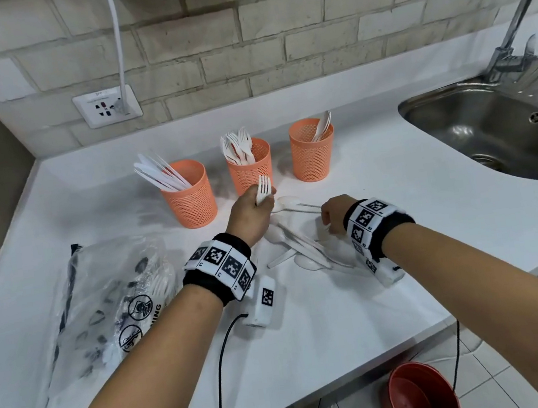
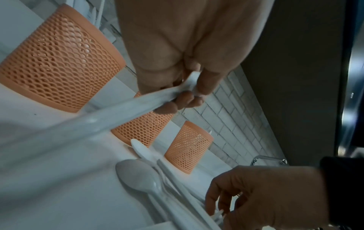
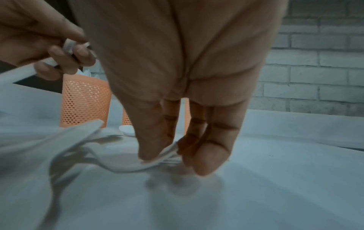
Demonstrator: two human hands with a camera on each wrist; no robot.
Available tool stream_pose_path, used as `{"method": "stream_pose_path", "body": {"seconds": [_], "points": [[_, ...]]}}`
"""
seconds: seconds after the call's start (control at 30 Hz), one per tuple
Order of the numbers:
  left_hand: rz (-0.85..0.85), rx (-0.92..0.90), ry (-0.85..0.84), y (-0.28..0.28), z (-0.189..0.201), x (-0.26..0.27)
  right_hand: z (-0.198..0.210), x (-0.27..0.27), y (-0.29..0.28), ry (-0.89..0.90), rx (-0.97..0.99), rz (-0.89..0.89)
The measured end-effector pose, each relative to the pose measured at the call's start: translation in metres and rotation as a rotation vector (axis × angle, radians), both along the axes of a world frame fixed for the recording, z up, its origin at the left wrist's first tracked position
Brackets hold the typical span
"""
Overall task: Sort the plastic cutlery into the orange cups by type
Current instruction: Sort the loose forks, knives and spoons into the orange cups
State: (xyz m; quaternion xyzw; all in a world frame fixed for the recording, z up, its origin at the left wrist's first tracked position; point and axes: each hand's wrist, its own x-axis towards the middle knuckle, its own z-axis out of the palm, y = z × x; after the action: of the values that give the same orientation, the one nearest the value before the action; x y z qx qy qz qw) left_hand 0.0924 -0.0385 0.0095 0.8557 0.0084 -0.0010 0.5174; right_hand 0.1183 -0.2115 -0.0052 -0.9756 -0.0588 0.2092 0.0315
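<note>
Three orange mesh cups stand in a row on the white counter: the left cup holds knives, the middle cup forks, the right cup spoons. My left hand grips a white fork with its tines up, just in front of the middle cup; its handle shows blurred in the left wrist view. My right hand reaches down into a loose pile of white spoons and forks. There its thumb and fingers pinch a fork that lies on the counter.
A crumpled clear plastic bag lies at the left of the counter. The steel sink and tap are at the right. A wall socket sits behind the cups. A red bucket stands on the floor below the counter's front edge.
</note>
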Motion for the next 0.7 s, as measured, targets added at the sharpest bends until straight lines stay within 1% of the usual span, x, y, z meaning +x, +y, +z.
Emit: {"method": "stream_pose_path", "body": {"seconds": [0.07,0.17,0.33,0.47,0.6,0.7], "points": [[-0.005,0.026,0.036,0.002,-0.001,-0.001,-0.003,0.004,0.0,0.017,-0.047,0.012],[-0.035,-0.008,0.071,0.005,-0.003,-0.005,-0.002,0.009,-0.005,0.011,-0.042,-0.051],[-0.05,0.127,0.088,0.012,-0.005,-0.005,0.009,0.015,-0.014,-0.11,0.047,-0.153],[-0.002,0.071,0.128,0.013,-0.006,-0.004,0.014,0.017,-0.021,-0.258,0.212,-0.241],[0.035,0.027,0.124,0.012,-0.003,-0.004,0.016,0.019,-0.025,-0.421,0.453,-0.323],[0.035,-0.001,0.093,0.01,-0.002,-0.003,0.021,0.019,-0.024,-0.486,0.598,-0.338]]}}
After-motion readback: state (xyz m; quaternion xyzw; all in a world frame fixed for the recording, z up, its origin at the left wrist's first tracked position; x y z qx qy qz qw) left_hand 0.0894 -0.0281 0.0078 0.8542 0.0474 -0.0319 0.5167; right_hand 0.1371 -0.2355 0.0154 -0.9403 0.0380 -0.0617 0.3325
